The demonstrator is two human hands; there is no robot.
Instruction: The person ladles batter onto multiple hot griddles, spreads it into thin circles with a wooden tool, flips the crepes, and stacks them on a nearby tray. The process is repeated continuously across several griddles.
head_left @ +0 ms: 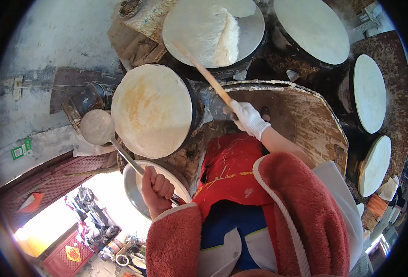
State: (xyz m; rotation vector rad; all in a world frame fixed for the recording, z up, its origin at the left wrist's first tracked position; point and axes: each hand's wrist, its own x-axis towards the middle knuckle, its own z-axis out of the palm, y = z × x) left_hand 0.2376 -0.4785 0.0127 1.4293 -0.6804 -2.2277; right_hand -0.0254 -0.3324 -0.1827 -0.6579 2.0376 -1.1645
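My bare left hand point(158, 191) is closed round the metal handle of a ladle point(97, 128). The ladle's round bowl, coated pale, hangs by the left edge of a griddle point(189, 99) bearing a thin pancake point(151, 111), golden-brown in patches. In a white glove, my right hand point(249, 120) grips a wooden stick point(204, 73). Its far end reaches over a second round griddle point(254, 34) at the top. A thick ridge of white batter point(227, 41) lies there on a pale spread layer. I cannot tell whether the stick touches it.
More round griddles with pale sheets stand in an arc: one at top right point(312, 30), two point(370, 92) point(374, 166) along the right. A metal basin point(132, 184) sits below my left hand. A curved wooden panel point(314, 115) rises beside my right arm. Bright doorway at lower left.
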